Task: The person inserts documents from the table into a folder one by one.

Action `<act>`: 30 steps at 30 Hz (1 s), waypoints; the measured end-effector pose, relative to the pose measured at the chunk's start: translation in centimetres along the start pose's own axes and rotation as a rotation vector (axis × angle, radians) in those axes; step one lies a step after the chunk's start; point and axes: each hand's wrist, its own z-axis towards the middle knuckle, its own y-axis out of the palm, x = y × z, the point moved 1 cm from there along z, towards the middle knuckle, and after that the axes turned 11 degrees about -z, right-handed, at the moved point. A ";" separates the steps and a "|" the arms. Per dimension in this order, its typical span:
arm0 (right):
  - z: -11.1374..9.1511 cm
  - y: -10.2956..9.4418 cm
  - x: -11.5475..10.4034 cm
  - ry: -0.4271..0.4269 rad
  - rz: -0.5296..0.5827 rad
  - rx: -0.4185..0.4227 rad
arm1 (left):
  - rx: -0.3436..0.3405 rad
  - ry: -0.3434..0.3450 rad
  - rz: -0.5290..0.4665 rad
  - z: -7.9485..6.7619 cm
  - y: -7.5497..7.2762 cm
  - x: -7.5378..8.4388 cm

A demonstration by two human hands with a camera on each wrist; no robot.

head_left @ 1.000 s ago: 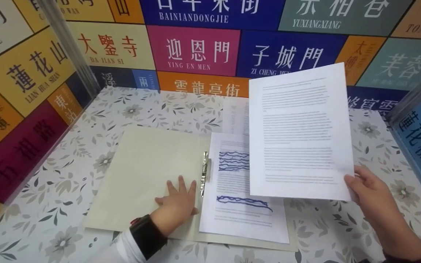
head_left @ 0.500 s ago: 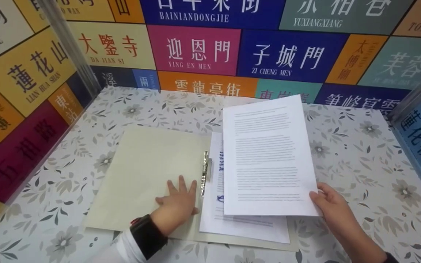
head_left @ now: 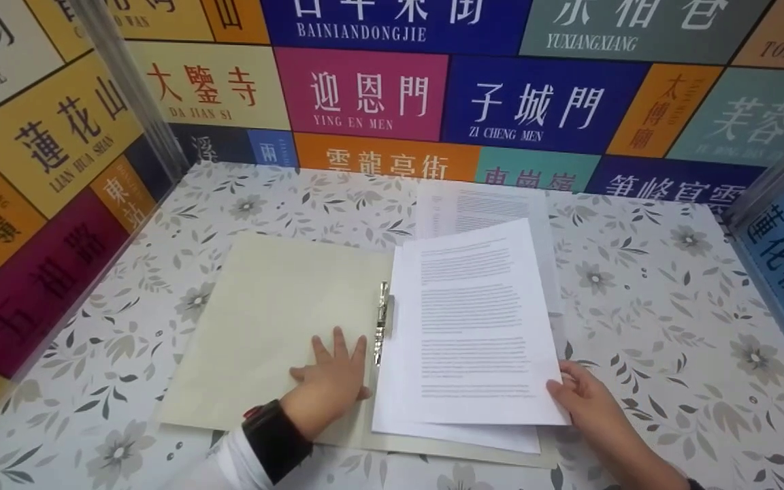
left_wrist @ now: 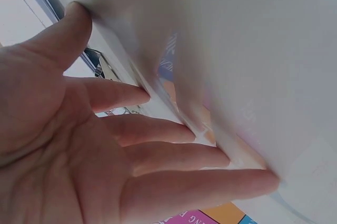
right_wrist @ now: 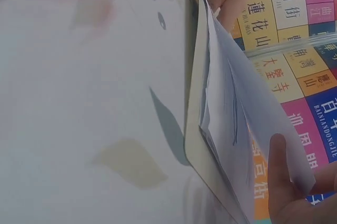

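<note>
A beige file folder (head_left: 276, 313) lies spread on the table, with a metal clip (head_left: 381, 323) along its fold. My left hand (head_left: 331, 384) rests on the left cover with fingers spread. In the left wrist view its fingertips touch the glossy cover (left_wrist: 263, 77). My right hand (head_left: 586, 401) pinches a printed sheet (head_left: 474, 327) at its lower right edge, thumb on top. The sheet slants over the folder's right side, covering most of the paper (head_left: 501, 437) beneath. In the right wrist view, a gap shows between the held sheet (right_wrist: 284, 113) and the papers under it.
Another printed sheet (head_left: 487, 204) lies behind the folder at the table's back edge. The floral tabletop (head_left: 657, 327) extends to both sides. Walls with colourful place-name panels (head_left: 365, 95) enclose the back and sides.
My right hand has brought the printed sheet left and down from the upper right, over the marked paper in the folder, hiding its blue scribbles. My left hand stays in place.
</note>
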 end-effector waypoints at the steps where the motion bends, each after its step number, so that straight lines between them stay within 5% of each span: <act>1: -0.1 0.2 0.0 0.000 0.002 -0.011 | 0.001 0.000 -0.002 0.0 0.0 0.0; 20: -0.7 1.8 0.6 -0.088 0.013 -0.198 | 0.011 -0.007 0.022 0.0 0.0 0.1; 30: -0.3 1.9 0.6 -0.087 -0.044 -0.120 | 0.004 -0.006 0.066 -0.1 -0.1 0.2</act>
